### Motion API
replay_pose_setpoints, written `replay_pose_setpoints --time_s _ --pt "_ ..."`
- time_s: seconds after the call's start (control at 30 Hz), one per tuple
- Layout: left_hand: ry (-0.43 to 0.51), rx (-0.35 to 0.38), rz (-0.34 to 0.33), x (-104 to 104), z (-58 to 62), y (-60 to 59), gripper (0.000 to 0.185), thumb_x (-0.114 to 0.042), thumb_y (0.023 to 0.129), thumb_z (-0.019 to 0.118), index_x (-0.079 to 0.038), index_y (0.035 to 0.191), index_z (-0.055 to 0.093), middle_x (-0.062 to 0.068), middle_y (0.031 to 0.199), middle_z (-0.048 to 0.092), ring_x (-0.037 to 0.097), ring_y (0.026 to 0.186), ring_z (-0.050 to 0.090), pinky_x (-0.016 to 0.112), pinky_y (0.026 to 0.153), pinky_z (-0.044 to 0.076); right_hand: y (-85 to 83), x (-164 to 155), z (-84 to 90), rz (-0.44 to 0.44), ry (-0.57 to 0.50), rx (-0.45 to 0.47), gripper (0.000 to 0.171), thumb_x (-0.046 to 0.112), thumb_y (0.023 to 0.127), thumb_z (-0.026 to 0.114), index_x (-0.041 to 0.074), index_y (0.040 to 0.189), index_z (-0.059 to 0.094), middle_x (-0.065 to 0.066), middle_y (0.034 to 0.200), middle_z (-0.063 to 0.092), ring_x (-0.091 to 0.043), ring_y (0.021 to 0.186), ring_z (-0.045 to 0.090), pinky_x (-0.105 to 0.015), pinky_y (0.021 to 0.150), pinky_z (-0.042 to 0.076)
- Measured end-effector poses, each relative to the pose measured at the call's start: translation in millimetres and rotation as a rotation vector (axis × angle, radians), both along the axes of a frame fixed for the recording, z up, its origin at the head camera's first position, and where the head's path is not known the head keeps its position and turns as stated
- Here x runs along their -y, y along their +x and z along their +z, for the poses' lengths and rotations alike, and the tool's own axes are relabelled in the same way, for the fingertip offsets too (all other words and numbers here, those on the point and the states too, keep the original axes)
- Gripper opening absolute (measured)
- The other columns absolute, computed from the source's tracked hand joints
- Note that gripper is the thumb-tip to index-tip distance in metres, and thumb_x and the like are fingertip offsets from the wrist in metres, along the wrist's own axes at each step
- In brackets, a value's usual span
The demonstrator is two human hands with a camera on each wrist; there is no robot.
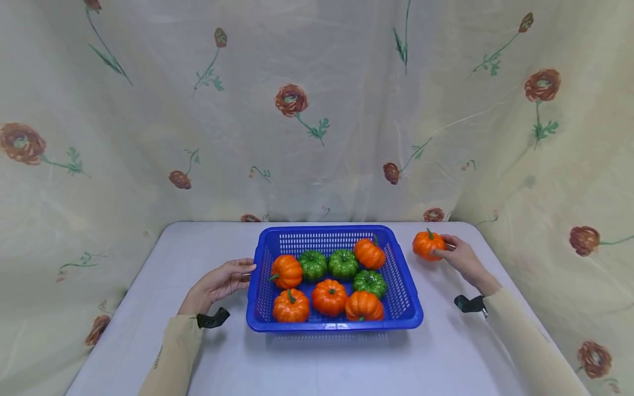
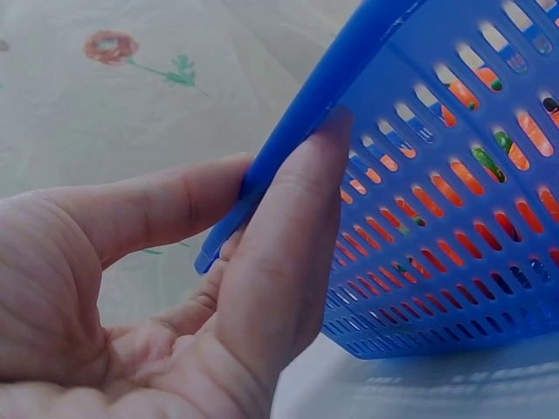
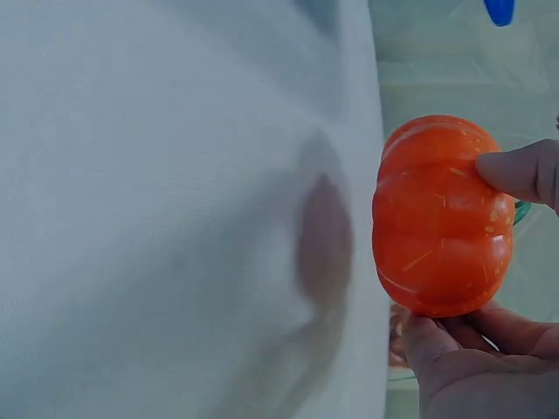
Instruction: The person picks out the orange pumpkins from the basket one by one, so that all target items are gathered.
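Observation:
A blue plastic basket (image 1: pixel 334 326) with slotted walls stands mid-table, holding several orange pumpkins (image 1: pixel 329 297) and three green pumpkins (image 1: pixel 343 264). My left hand (image 1: pixel 229 279) pinches the basket's left rim; in the left wrist view the thumb lies on one side of the rim (image 2: pixel 297 140) and the fingers on the other, under its edge. To the right of the basket, my right hand (image 1: pixel 463 259) grips a single orange pumpkin (image 1: pixel 428 245) with a green stem. The right wrist view shows this pumpkin (image 3: pixel 444 218) between thumb and fingers, its shadow falling on the table.
A white table (image 1: pixel 317 363) carries the basket. Behind it and along both sides hangs a pale curtain (image 1: pixel 337 159) printed with flowers. Each wrist wears a black strap (image 1: pixel 213 318) over a beige sleeve.

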State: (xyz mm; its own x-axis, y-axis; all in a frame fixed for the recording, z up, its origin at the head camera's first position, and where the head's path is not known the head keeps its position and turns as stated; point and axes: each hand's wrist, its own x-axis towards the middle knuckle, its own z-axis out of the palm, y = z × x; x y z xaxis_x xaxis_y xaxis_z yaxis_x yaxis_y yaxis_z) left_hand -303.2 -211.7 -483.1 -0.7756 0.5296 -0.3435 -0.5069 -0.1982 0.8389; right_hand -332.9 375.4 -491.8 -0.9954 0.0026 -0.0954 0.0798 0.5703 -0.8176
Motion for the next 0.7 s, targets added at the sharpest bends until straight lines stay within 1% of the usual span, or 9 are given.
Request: replay_pose_setpoints --time_s 0.2,0.37,0.57,0.63,0.7 --pt "-0.003 0.001 0.008 -1 0.0 1.2 0.037 -0.012 0.09 0.055 -0.002 0.121 0.038 0.009 0.104 0.06 0.018 0.089 0.062 0.034 0.084 0.051 -4.6 6 -22.1 -0.038 0.012 0.028 0.076 0.033 0.086 0.06 -0.005 0.139 0.02 -0.03 0.141 0.022 -0.045 0.127 0.027 -0.053 0.102 0.031" --pt "0.009 0.001 -0.005 0 -0.1 2.6 0.034 -0.011 0.091 0.053 -0.003 0.12 0.038 0.009 0.104 0.06 0.017 0.088 0.062 0.031 0.082 0.052 -2.3 9 -30.8 -0.04 0.02 0.042 0.078 0.031 0.085 0.061 -0.005 0.14 0.018 -0.031 0.142 0.02 -0.046 0.128 0.025 -0.053 0.102 0.03" --pt "0.02 0.006 -0.008 0 0.2 2.2 0.035 -0.012 0.091 0.054 -0.003 0.121 0.039 0.009 0.105 0.06 0.018 0.089 0.063 0.032 0.083 0.051 -0.6 10 -27.8 -0.034 0.046 0.066 0.083 0.036 0.086 0.06 -0.003 0.141 0.013 -0.03 0.143 0.018 -0.045 0.129 0.023 -0.055 0.102 0.029" --pt "0.022 0.006 -0.007 0 -0.3 1.3 0.034 -0.012 0.091 0.054 -0.003 0.12 0.039 0.009 0.105 0.06 0.018 0.089 0.062 0.033 0.084 0.051 0.8 10 -24.1 -0.033 0.065 0.068 0.085 0.037 0.085 0.061 -0.004 0.142 0.012 -0.03 0.143 0.018 -0.046 0.128 0.022 -0.056 0.102 0.028" --pt "0.022 0.008 -0.007 0 -0.9 0.5 0.033 -0.012 0.091 0.054 -0.003 0.12 0.04 0.009 0.104 0.06 0.018 0.089 0.063 0.032 0.083 0.051 2.9 10 -17.8 -0.03 0.083 0.051 0.085 0.037 0.085 0.062 -0.004 0.141 0.013 -0.031 0.142 0.019 -0.047 0.128 0.022 -0.057 0.101 0.028"
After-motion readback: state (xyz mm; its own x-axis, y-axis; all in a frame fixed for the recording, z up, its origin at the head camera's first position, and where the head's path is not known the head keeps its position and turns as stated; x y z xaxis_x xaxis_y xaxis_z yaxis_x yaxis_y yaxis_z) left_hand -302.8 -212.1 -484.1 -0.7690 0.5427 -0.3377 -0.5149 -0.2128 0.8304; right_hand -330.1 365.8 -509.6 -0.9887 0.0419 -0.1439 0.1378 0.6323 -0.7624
